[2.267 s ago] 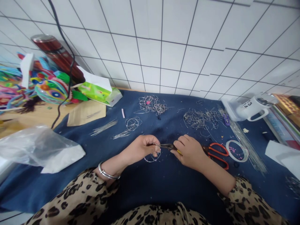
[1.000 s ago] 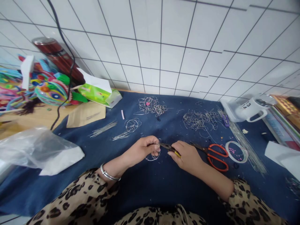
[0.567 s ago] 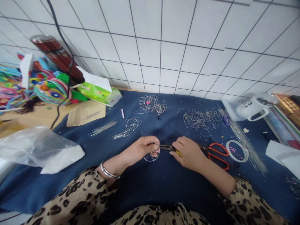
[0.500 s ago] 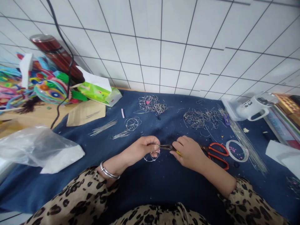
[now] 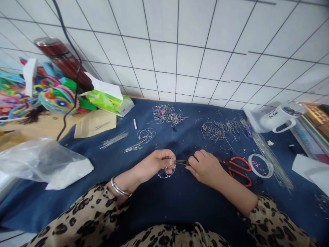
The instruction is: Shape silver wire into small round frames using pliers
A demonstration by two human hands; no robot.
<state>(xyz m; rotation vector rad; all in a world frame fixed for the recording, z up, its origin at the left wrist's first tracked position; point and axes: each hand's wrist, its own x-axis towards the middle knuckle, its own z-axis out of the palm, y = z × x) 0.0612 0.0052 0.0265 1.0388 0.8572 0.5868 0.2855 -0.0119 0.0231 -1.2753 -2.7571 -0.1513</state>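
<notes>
Pinching fingers of the left hand (image 5: 157,162) are closed on a beaded wire ring (image 5: 169,177), held near centre; pliers (image 5: 182,162), tips turned left, are gripped in the curled right hand (image 5: 206,167); red-handled scissors (image 5: 228,164) are laid farther right.

On the white mug (image 5: 277,120), at the right of the frame, stand dark characters (image 5: 272,114), tilted with the mug and set in two short rows. A "3" reads clearest, in the upper row; the mark before it looks like a "1". The lower row may be "14", but its second character is too small to be sure. Lettering on the books (image 5: 307,137) at the right edge is too blurred to read, as is the print on the green packet (image 5: 104,100), upper left.
</notes>
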